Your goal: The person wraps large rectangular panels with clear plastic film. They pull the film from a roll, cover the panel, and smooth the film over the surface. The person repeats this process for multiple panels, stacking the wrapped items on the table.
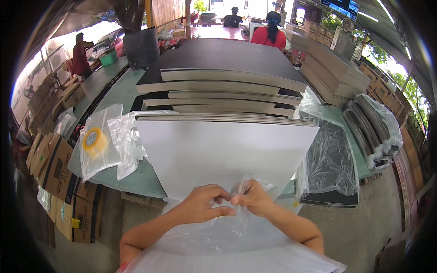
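Observation:
Clear plastic film [218, 232] spreads over my lap, and a gathered part of it rises between my hands. My right hand [256, 198] pinches that crumpled part between thumb and fingers. Close beside it, my left hand [205, 203] is curved, with thumb and fingers apart and nothing visibly held in them. Just beyond both hands stands a large white sheet or board [223, 150], tilted back against a tall pile of thick pads with dark covers [227, 54]. The pads' pale page edges face me. The lower edge of the white board is hidden behind my hands and the film.
On the green table [114, 177], a yellow tape roll [94, 142] lies on plastic bags at left. To the right are a plastic-wrapped dark pad [330, 157], a wrapped bundle [373, 129] and stacked boards [334, 75]. Cartons [63, 168] stand at lower left. Several people work farther back.

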`<act>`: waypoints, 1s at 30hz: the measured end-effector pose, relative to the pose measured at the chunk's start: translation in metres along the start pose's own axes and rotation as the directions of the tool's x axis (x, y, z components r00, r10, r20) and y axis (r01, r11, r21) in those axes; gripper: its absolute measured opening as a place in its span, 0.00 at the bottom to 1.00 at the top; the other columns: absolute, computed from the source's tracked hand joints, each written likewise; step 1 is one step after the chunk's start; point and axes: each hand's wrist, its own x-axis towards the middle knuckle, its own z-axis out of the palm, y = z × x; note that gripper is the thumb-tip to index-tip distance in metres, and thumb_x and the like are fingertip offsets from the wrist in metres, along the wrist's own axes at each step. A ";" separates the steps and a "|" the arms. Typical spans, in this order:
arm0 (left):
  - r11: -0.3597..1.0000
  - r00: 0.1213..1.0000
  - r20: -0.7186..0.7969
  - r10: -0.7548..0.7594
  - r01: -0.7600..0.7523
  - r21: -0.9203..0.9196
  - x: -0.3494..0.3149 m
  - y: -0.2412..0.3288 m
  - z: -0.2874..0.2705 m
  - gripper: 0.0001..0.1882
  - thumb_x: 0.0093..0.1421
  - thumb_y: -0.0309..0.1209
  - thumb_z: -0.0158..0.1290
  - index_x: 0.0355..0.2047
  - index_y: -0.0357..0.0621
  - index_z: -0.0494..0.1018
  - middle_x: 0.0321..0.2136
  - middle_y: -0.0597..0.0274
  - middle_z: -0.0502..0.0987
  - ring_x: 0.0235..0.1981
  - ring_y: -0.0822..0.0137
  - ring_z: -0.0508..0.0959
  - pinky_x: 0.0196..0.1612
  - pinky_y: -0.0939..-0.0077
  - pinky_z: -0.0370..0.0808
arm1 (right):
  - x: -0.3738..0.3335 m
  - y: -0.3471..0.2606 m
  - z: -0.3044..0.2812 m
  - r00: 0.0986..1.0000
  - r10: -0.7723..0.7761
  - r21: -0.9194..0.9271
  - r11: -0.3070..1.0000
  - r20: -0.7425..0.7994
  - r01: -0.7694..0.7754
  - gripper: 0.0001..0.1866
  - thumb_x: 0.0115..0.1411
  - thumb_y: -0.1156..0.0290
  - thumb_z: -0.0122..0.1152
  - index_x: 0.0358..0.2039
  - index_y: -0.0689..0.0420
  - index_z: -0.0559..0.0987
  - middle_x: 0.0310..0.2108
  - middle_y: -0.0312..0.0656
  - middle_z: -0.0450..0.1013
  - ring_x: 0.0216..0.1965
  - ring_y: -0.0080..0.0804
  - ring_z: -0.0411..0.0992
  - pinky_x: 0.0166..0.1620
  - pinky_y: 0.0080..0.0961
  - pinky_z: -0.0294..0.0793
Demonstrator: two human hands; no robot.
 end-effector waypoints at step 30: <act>0.992 0.983 -0.145 0.110 -0.100 0.075 0.002 0.023 -0.014 0.12 0.46 0.35 0.57 0.21 0.39 0.70 0.19 0.61 0.69 0.20 0.70 0.68 0.22 0.78 0.65 | -0.006 -0.033 0.008 0.998 -0.056 -0.036 0.998 -0.003 0.056 0.12 0.51 0.64 0.56 0.22 0.61 0.73 0.23 0.36 0.70 0.26 0.20 0.66 0.30 0.17 0.67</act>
